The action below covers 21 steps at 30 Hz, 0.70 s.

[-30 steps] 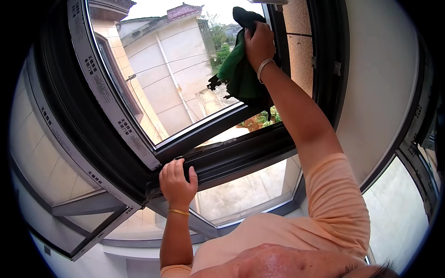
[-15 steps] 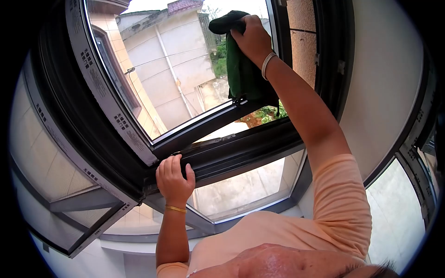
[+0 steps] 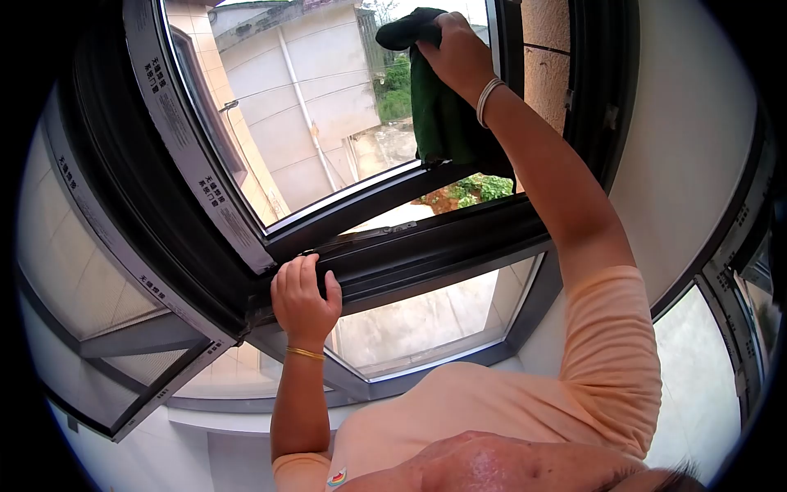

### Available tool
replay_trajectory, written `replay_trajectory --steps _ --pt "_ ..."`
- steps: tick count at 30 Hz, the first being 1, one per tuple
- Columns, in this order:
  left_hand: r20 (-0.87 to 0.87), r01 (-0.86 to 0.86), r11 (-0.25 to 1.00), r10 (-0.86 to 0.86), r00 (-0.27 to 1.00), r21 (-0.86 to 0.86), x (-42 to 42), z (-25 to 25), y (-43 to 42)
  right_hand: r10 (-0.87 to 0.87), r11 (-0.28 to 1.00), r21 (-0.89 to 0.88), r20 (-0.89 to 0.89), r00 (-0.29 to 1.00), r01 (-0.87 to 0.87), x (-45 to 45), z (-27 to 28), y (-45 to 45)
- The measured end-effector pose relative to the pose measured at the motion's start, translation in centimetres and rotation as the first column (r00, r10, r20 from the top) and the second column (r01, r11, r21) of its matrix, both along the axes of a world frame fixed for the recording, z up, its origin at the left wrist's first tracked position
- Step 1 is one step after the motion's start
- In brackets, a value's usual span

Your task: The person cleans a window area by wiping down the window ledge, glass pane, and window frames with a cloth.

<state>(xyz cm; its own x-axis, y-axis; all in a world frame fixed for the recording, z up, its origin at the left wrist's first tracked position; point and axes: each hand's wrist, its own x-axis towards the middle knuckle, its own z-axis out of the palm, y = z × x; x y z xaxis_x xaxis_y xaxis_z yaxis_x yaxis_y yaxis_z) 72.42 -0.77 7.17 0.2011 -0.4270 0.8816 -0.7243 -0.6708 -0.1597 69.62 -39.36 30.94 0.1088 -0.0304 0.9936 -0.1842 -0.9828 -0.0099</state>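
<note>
A dark green cloth [image 3: 447, 123] is bunched at its top in my right hand [image 3: 461, 56], and its lower part hangs down. It lies over the right side of the tilted window sash's glass pane [image 3: 328, 90], reaching the sash's dark bottom rail [image 3: 361, 205]. My left hand [image 3: 305, 302] grips the dark lower window frame [image 3: 393, 266] near its left corner, fingers over the top and thumb spread to the right. Thin bands circle both wrists.
A panel with printed protective tape [image 3: 176, 123] stands at the left. Lower fixed glass [image 3: 418, 328] sits below the frame, with a white ledge [image 3: 221, 420] at lower left. A pale wall [image 3: 697, 139] is on the right. Outside are a building and greenery.
The whole view has shifted slightly, so the window stands a little higher. The right hand and cloth appear slightly up and to the right; both grips look the same.
</note>
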Motion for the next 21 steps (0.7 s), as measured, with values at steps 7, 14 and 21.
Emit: replay_trajectory --steps 7,14,21 --pt "0.0 -0.011 1.0 0.011 1.0 0.007 0.0 0.0 0.0 0.175 0.975 0.114 0.148 0.973 -0.193 -0.3 0.9 0.4" --pt "-0.027 -0.009 1.0 0.009 1.0 0.013 -0.1 0.0 0.0 0.151 0.933 0.334 -0.035 0.988 -0.131 -1.2 1.8 1.4" --pt "-0.016 -0.012 1.0 0.013 1.0 0.007 0.0 0.0 0.0 0.209 0.923 0.345 -0.085 0.974 -0.168 -2.2 2.2 1.8"
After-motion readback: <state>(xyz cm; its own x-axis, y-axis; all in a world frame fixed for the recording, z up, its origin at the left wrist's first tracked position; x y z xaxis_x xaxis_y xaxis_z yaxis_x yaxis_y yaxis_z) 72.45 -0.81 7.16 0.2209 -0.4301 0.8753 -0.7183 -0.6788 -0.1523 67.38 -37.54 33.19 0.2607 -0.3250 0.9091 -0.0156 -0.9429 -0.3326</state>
